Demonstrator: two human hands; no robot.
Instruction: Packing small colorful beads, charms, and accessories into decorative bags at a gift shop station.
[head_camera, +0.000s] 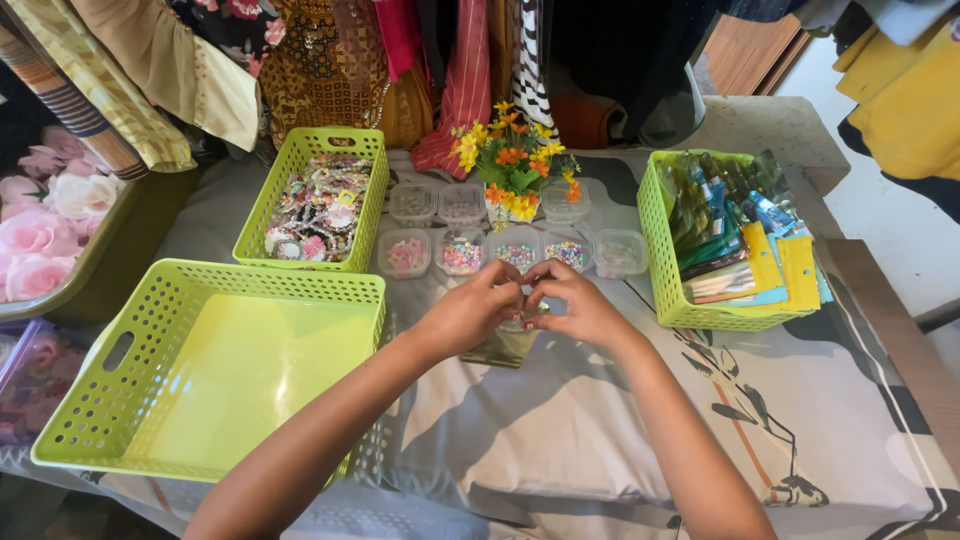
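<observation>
Both our left hand and right hand pinch something tiny we cannot identify; far tubs hold beads, near-left basket nothing.

Bright, even daylight fills the scene, strongest at the upper right, where the floor glares pale. Soft shadows fall beneath both forearms onto the cloth (edges diffuse). Focus is sharp centrally; wide-angle distortion bends the edges.
</observation>
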